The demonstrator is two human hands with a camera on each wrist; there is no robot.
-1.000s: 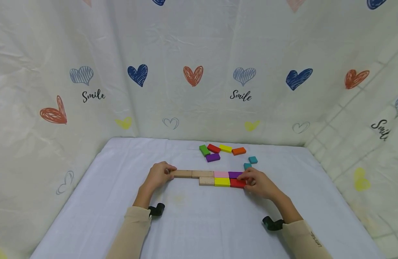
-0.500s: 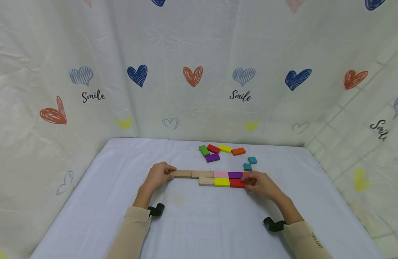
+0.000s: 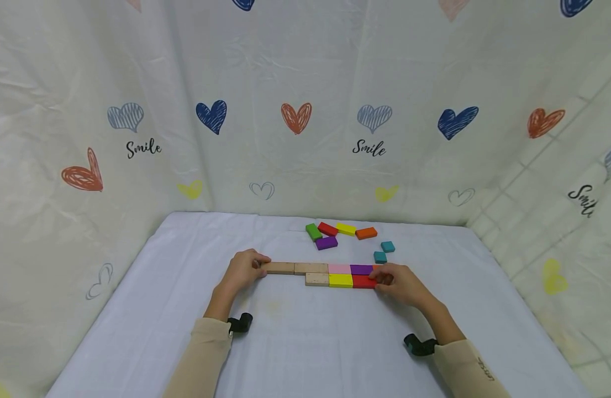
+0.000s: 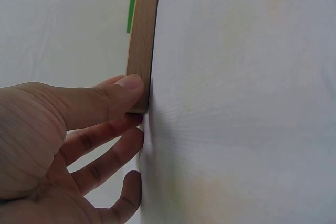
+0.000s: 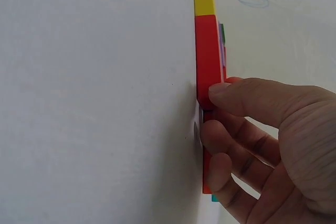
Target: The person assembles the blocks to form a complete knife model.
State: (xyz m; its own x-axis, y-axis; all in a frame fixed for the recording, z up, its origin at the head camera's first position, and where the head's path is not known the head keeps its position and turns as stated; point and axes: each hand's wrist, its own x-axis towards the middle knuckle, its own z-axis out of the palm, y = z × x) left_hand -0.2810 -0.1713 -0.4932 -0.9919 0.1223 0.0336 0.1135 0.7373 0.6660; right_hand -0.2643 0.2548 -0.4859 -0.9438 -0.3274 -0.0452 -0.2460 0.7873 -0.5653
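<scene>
Two rows of flat wooden blocks lie edge to edge on the cloth. At the far row's left end, my left hand [image 3: 243, 269] pinches a plain wooden block [image 4: 143, 40] between thumb and fingers. That row goes on with another plain block [image 3: 311, 268], a pink block [image 3: 339, 268], a purple block [image 3: 361, 270] and an orange block mostly hidden behind my right hand [image 3: 402, 283]. The near row holds a short plain block [image 3: 317, 279], a yellow block [image 3: 341, 281] and a red block [image 5: 208, 59]. My right hand pinches the red block's right end, thumb on its face.
Behind the rows lie loose green [image 3: 314, 232], red [image 3: 328, 228], yellow [image 3: 346, 229], orange [image 3: 367, 232] and purple [image 3: 327, 243] blocks. Two small teal blocks [image 3: 380, 257] sit just beyond my right hand. A white cloth [image 3: 295, 342] covers the table; a heart-printed curtain [image 3: 295, 166] hangs behind.
My right hand has drawn slightly right, its fingers coming off the purple block, so the orange block's end and more of the nearer teal block show. My left hand stays put.
</scene>
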